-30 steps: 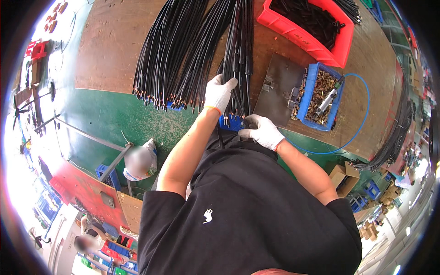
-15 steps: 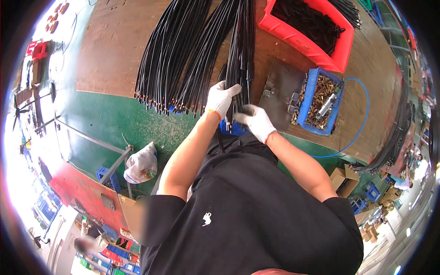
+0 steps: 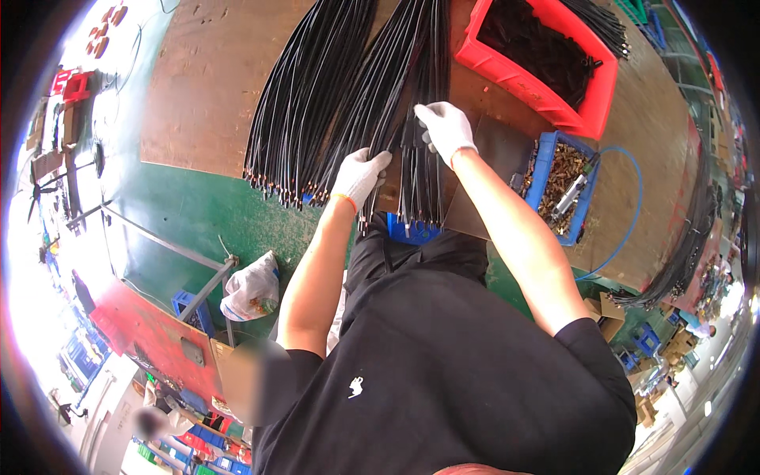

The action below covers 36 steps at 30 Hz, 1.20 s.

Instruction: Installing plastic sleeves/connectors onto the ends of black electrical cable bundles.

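Note:
My left hand [image 3: 362,174], in a white glove, has its fingers closed on a black cable at the right side of the middle cable bundle [image 3: 356,119]. Farther up, my gloved right hand [image 3: 447,131] is over the right-hand cable bundle [image 3: 423,186], fingers curled in a pinch. What lies between those fingertips is too dark to make out. Black sleeves [image 3: 412,136] sit around cables of that bundle, just below the right fingertips. At the left lies another wide cable bundle [image 3: 297,103]. The cables' bare metal ends point toward me past the table edge.
On the brown table [image 3: 198,95], a red bin [image 3: 522,83] holds black sleeves. Nearer, a blue bin [image 3: 541,170] contains small brass-coloured fittings, with a metal tool [image 3: 571,196] on a blue hose on top. A white bag [image 3: 251,289] sits on the green floor [image 3: 206,206].
My left hand has moved left, from the right-hand bundle to the middle bundle's edge. My right hand has gone up and away from the cable ends. The view has shifted slightly.

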Each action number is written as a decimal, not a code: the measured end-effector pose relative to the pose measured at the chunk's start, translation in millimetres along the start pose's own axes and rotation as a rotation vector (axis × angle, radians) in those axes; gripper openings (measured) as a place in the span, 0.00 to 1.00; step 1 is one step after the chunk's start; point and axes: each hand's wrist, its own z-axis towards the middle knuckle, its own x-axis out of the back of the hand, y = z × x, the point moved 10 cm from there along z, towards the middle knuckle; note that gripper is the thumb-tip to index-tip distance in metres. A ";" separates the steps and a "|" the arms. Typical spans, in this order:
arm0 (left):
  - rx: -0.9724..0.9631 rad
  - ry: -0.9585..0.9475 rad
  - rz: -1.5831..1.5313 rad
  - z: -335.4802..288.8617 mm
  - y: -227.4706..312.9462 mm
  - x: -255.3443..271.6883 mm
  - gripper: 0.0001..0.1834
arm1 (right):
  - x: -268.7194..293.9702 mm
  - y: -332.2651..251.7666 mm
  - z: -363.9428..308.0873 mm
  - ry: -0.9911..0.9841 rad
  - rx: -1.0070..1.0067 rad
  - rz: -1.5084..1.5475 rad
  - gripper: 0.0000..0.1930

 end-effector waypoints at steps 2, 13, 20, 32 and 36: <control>0.010 0.007 0.033 6.6 -8.6 -2.0 0.14 | 18.7 -6.6 -15.1 0.015 0.023 0.129 0.16; -0.165 0.330 0.616 21.8 -17.9 -11.6 0.26 | 167.8 44.5 -52.2 0.179 0.079 0.166 0.10; -0.209 0.262 0.612 26.4 -14.3 -12.7 0.24 | 320.6 -43.7 -15.4 0.796 0.589 -0.295 0.14; -0.229 0.259 0.627 38.1 -31.8 -0.2 0.24 | 248.6 -117.1 147.0 0.348 0.401 -0.850 0.44; -0.220 0.258 0.661 32.7 -21.7 -6.1 0.25 | 230.2 -125.9 177.8 0.304 0.165 -0.783 0.54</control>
